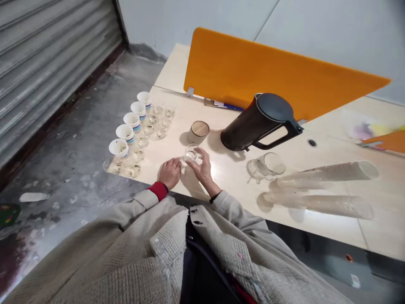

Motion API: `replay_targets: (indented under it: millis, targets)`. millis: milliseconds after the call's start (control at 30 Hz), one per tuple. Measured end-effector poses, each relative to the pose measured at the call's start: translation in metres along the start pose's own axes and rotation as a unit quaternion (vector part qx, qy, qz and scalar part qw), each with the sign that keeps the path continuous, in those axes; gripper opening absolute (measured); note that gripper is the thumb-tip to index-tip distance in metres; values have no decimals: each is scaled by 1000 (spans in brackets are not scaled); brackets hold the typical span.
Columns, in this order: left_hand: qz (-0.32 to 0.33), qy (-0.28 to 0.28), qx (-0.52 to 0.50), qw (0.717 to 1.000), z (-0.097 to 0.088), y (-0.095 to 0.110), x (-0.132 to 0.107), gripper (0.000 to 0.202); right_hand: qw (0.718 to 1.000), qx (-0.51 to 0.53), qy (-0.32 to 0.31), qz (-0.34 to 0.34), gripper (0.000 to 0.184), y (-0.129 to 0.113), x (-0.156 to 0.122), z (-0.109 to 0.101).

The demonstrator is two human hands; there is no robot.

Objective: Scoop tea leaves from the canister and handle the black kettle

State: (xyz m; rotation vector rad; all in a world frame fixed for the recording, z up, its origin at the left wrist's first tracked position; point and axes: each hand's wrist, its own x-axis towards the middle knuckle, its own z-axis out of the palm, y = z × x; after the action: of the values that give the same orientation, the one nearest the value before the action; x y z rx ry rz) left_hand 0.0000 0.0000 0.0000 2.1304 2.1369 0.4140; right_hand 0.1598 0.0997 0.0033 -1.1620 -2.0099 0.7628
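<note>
My right hand point(202, 167) pinches a small clear plastic cup point(190, 154) between thumb and fingers, just above the table near its front edge. Beside it, my left hand point(170, 172) rests at the table with its fingers curled together; anything inside them is hidden. Right behind the clear cup stands a round canister point(198, 131) with a wooden-looking lid. On the left, a row of white paper cups point(125, 133) with blue bands stands next to several clear cups point(142, 140) that hold dark bits.
A black electric kettle point(257, 122) stands to the right, before an orange divider point(253, 67). Nearer are a ribbed glass pitcher point(268, 165) and two long stacks of cups, an upper stack point(335, 172) and a lower stack point(325, 205), lying on the table point(228, 179).
</note>
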Motion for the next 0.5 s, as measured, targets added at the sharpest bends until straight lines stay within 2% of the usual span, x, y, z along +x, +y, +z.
replay_targets:
  millis: [100,233,367,500]
  targets:
    - [3,1,0,1000,-1,0,0,40,1000,4,-17,-13,78,-18,31,20]
    - [15,-14,1,1000,-2,-1,0,39,996,4,-84,-33,72,-40,60,61]
    - [11,-16,-2,1000,1,-4,1,34,989,-16,-148,-17,68,-52,72,95]
    - [8,-7,0,1000,4,-5,1,32,988,-16,-152,-5,61,-55,76,111]
